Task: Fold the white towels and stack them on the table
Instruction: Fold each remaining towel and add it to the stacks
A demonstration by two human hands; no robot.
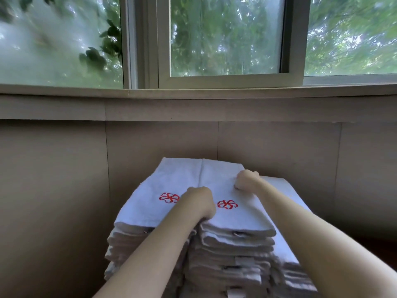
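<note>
1. the left hand (200,205) is curling its fingers tightly round the left edge of the top towel (242,220), near its front corner; the fingertips are tucking under the fold, out of sight.
2. the right hand (247,179) is closing in a fist on the same towel's right edge, further back; its fingers are curling down into the cloth and gripping it.
3. the top towel is lying folded and flat on the middle stack (232,265), with a red logo (227,204) showing between the two hands.
4. the left stack (129,244) is standing just beside it, the two touching along their length; its uppermost towel is showing a matching red mark (169,198).
5. a lower right stack (285,250) is sitting against the middle one, partly under the right forearm.
6. all three stacks are standing close to a beige wall (64,168); above it a window (225,39) is showing blurred green leaves.
</note>
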